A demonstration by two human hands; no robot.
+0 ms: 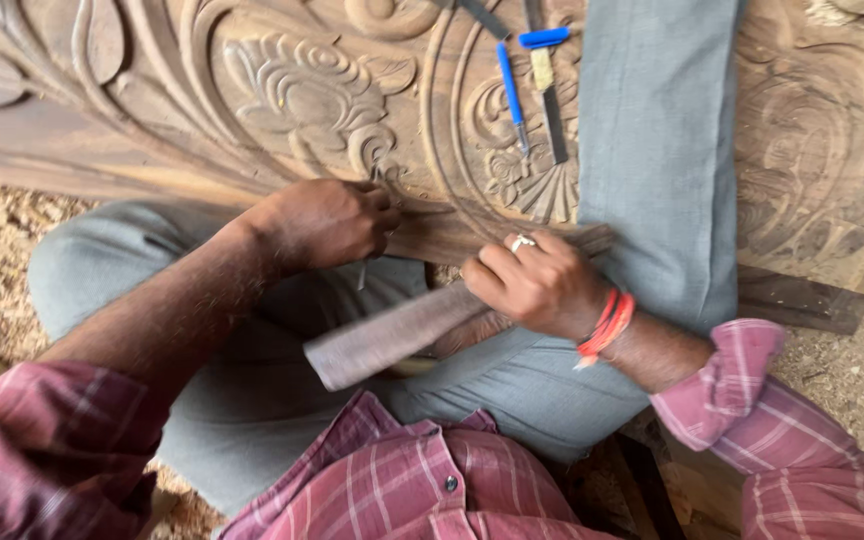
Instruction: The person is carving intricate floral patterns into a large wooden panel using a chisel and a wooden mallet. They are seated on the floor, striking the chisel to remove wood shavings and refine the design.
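Where fist closes, chisel (pixel 367 262) perhaps hidden

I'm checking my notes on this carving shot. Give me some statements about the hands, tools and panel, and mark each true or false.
1. The left hand holds a thin chisel against the carved wooden panel. True.
2. The right hand grips a wooden mallet. True.
3. The right hand is bare of jewellery. False: it wears a ring, with red bands on the wrist.
4. The blue-handled tools lie on the sawdust. False: they rest on the panel.
5. The panel is plain. False: it bears floral relief.
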